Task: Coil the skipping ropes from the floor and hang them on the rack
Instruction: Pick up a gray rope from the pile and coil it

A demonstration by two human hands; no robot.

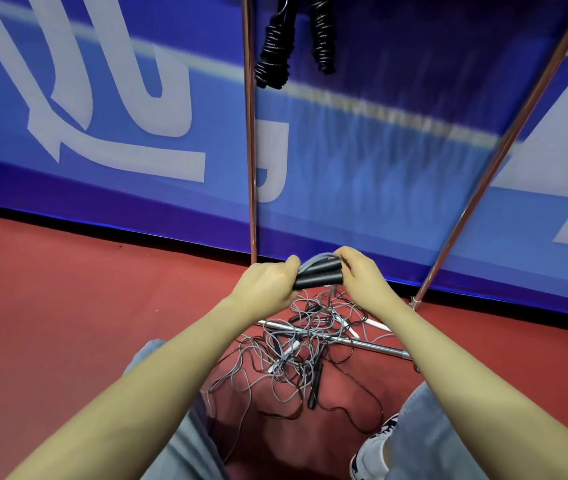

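- holding a pair of black handles [317, 277] side by side, the left hand [268, 289] is gripping their left end and the right hand [362, 275] is pinching their right end, fingers of both curled round the bundle.
- lying roughly level, the long axis of the handles is running left to right between the two hands, with a few grey turns of cord [313, 261] arching over the top of them.
- trailing straight down from the bundle, the loose cord is dropping into the tangle of ropes [296, 355] on the red floor [50, 306], which is sitting directly below the hands and between the person's knees.
- hanging high above and slightly left of the grip, two coiled black ropes [293, 43] are already on the rack [249, 133], whose near upright is rising just behind the left hand; the other pole [504, 157] is slanting away to the right.
- judging from this, the coming move is turning on gathering cord upward from below, since the slack is lying under the grip and the hanging place is lying above it; both hands are looking equally near.
- snagging in the tangle is looking likely as more cord is being drawn up.
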